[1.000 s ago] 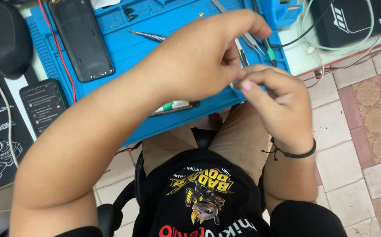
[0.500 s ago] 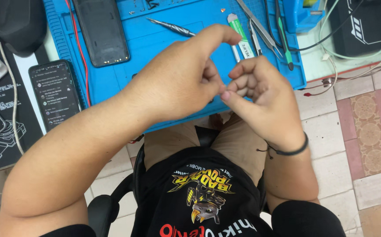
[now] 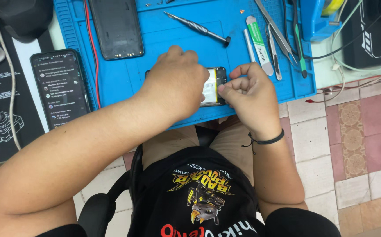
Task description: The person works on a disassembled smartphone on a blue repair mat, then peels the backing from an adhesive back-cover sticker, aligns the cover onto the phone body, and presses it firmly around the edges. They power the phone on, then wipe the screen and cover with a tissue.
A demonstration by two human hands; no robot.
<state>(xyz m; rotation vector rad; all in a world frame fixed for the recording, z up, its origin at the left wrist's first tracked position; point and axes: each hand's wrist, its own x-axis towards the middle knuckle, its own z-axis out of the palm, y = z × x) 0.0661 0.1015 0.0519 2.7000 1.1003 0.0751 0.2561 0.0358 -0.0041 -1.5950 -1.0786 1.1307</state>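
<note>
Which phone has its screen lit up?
The phone left of the blue mat, showing a list on its lit screen. The phone on the mat is dark, and the opened phone under the hands shows its insides.

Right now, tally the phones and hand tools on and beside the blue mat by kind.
Phones: 3 – opened phone under both hands, black phone lying on the mat, lit phone beside the mat
Screwdriver: 1
Tweezers: 1
Pry tools: 2
Total: 7
</note>
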